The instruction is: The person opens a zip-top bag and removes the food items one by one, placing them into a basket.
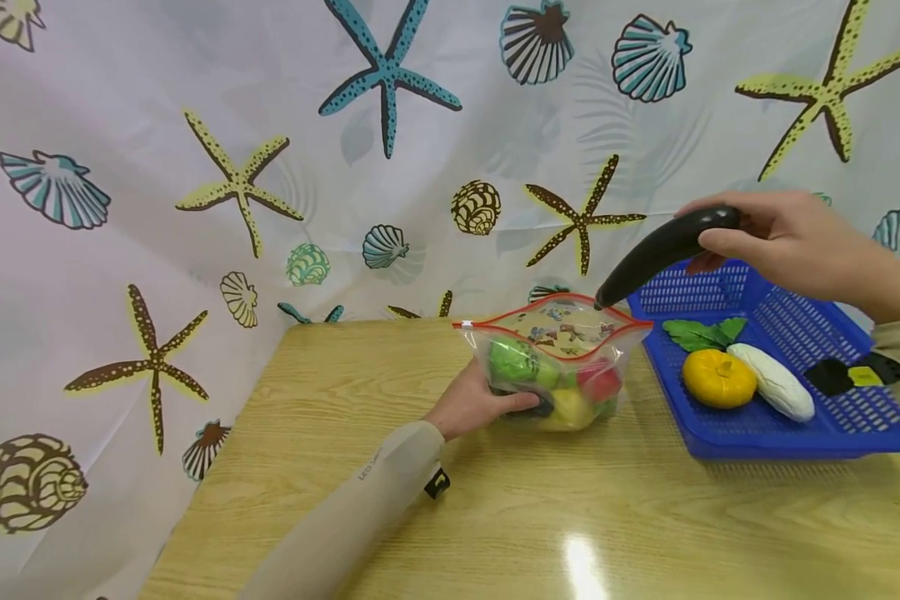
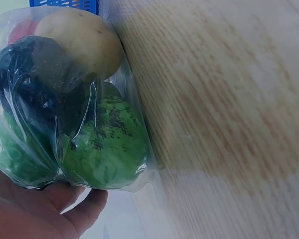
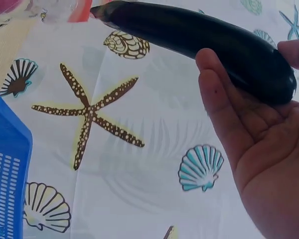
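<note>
A long dark eggplant [image 1: 663,252] is pinched at its thick end by my right hand [image 1: 787,242]. Its thin tip points down and left, at the open mouth of a clear zip bag [image 1: 630,354] with a red-edged opening. In the right wrist view the eggplant [image 3: 204,37] lies between thumb and fingers of the right hand [image 3: 259,144]. My left hand [image 1: 480,404] grips the bag's left side, thumb across its front. Through the plastic of the bag, the left wrist view shows a potato [image 2: 82,40], a dark round item [image 2: 32,74] and green vegetables [image 2: 107,144]; something red is partly hidden.
Right of the bag stands a blue plastic basket [image 1: 690,429] holding a yellow pumpkin [image 1: 720,379], a long white vegetable [image 1: 772,383] and green leaves [image 1: 705,333]. Everything rests on a wooden table [image 1: 330,383]. Behind hangs a curtain [image 1: 420,192] printed with shells and starfish.
</note>
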Motion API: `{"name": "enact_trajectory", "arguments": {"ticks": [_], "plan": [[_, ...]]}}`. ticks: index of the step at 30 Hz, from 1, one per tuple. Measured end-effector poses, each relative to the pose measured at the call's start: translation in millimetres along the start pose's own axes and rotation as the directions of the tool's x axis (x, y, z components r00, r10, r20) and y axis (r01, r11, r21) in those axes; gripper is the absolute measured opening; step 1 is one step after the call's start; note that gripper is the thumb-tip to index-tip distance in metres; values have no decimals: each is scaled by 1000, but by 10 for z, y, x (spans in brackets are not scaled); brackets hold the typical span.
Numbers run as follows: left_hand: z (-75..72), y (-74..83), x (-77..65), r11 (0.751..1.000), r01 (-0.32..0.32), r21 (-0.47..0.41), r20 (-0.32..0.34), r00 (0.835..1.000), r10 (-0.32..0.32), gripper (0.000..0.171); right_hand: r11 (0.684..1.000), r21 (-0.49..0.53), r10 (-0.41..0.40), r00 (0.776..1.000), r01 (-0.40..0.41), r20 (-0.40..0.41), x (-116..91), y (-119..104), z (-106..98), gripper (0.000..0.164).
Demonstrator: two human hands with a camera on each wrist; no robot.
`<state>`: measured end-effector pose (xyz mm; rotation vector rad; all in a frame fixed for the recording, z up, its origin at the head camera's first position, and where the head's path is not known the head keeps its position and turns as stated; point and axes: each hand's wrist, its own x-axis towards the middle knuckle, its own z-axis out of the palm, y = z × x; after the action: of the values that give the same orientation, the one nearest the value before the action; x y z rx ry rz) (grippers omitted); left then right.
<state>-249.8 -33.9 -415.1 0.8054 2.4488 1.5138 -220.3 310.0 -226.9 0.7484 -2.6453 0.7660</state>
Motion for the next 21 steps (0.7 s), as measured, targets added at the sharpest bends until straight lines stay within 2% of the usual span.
{"name": "enact_trajectory", "arguments": {"ticks": [6,9,11,14,17,21], "plan": [[-1,-32,21,1000,-8,7,-4,1000,8,78,987,91,143,986,-134,-90,-117,227,-104,33],[11,-80,55,1000,-14,9,-6,1000,14,78,989,-33,138,986,-142,-89,-135,350,-100,34],[26,-134,83,1000,-14,12,-2,1000,14,78,980,-150,127,991,-132,-43,-129,442,-54,36],[42,-240,126,999,3,40,-6,1000,-2,80,951,-289,143,986,-114,82,-115,595,64,43],[51,-314,156,997,11,74,-12,1000,-11,82,938,-335,167,964,-91,206,-103,766,220,48],[53,-337,176,997,-3,71,-7,1000,4,82,945,-322,170,931,-61,323,-98,948,440,49]]}}
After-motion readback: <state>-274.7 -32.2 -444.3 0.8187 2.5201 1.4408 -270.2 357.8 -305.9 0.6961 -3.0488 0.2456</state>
